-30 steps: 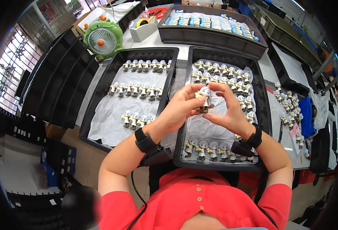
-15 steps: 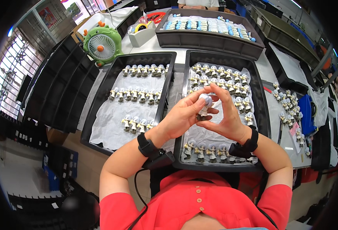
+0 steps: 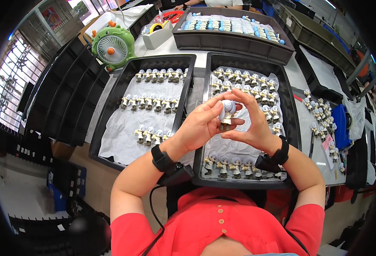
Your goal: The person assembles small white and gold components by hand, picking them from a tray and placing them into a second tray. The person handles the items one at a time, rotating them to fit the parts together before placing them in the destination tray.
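Observation:
A small figurine (image 3: 227, 114) with pale lavender hair and a white outfit is gripped upright in my left hand (image 3: 203, 123), thumb on the near side and fingertips showing behind it. My right hand (image 3: 258, 128) curves around its right side, index finger above the head and thumb just below the feet, with a gap between palm and figurine. Both hands hover over the right black tray (image 3: 296, 141), which is lined with white sheet and bears rows of similar figurines. To the left, another black tray (image 3: 95, 143) carries three rows of them.
Behind the trays stands a large grey-brown crate (image 3: 235, 50) of blue-topped pieces. A green fan (image 3: 112, 48) is at the back left. On the right, a loose cluster of figurines (image 3: 320, 113) lies beside a blue container (image 3: 341, 127). Black racks (image 3: 64, 91) stand at the left.
The figurine has turned slightly in my left hand and risen a little. My right thumb and index finger have spread farther apart around it. At the back, a person's arm has come into view.

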`<state>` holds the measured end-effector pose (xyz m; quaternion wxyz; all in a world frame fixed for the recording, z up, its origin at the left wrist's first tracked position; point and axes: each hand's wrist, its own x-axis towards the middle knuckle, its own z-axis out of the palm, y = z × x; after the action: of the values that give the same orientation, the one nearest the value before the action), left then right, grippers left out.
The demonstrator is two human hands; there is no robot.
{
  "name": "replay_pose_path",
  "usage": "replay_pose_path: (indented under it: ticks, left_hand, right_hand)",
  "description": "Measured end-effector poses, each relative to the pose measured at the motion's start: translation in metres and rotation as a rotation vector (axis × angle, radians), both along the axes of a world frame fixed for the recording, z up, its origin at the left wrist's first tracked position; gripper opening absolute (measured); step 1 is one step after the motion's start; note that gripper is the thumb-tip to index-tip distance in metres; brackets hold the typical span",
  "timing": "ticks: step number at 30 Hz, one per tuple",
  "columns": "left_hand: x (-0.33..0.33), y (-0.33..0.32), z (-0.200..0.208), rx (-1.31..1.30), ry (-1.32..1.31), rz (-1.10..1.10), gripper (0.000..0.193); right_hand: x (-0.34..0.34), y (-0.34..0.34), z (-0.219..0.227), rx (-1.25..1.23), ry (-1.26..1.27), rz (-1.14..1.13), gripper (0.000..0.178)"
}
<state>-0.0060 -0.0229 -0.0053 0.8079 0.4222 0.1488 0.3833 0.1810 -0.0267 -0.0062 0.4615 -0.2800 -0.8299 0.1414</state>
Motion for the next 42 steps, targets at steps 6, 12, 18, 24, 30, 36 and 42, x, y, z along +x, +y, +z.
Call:
replay_pose_path:
  ticks: [6,12,18,24,30,36,42]
  left_hand:
    - [-0.002,0.000,-0.001,-0.015,-0.016,0.029,0.049]
    - [-0.003,0.004,-0.003,-0.078,-0.077,0.035,0.049]
    - [-0.003,0.005,-0.003,-0.044,-0.049,0.086,0.048]
    - [-0.026,0.019,0.015,-0.032,0.136,0.224,0.042]
    - [-0.131,0.039,0.041,0.226,0.996,0.431,0.036]
    - [-0.224,0.034,-0.002,0.102,1.813,0.374,0.042]
    - [-0.240,0.035,-0.027,0.005,1.804,0.184,0.045]
  right_hand:
    - [0.001,0.004,-0.003,-0.119,-0.036,0.035,0.081]
    - [0.004,0.006,-0.006,-0.281,0.060,0.077,0.074]
    - [0.005,0.009,-0.004,-0.162,0.068,0.055,0.060]
    - [0.006,0.007,-0.002,-0.155,0.040,-0.047,0.030]
    - [0.005,0.005,0.001,-0.177,0.102,-0.081,0.023]
    - [0.001,0.008,0.002,-0.154,0.043,-0.095,0.018]
    - [0.001,0.010,-0.002,-0.118,-0.014,-0.107,0.016]
